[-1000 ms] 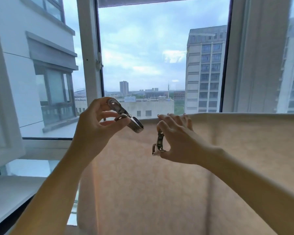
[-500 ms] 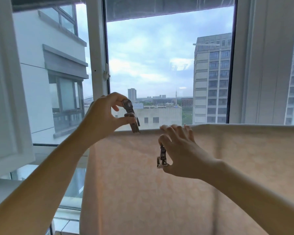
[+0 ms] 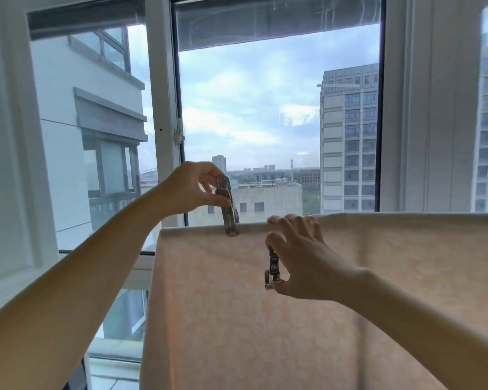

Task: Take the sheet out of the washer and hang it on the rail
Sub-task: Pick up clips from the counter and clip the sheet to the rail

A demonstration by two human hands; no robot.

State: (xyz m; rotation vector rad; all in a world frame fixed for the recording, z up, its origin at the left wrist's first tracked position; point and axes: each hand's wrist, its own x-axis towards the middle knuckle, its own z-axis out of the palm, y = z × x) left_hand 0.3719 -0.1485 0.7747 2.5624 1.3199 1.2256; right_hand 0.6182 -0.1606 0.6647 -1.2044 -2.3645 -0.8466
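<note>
Fingers (image 3: 209, 172) of left hand (image 3: 189, 190) pinch upright clip (image 3: 228, 212) on sheet (image 3: 265, 319).

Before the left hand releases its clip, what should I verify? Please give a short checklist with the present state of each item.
1. Sheet draped over the rail, top fold level: ok.
2. First clip, pinched by the left hand, has its lower end on the fold: ok.
3. First clip bites both the sheet and the rail: cannot tell, the rail is hidden.
4. Right hand rests its fingertips on the fold beside the first clip: ok.
5. Second clip held ready in the right hand: ok.
</note>
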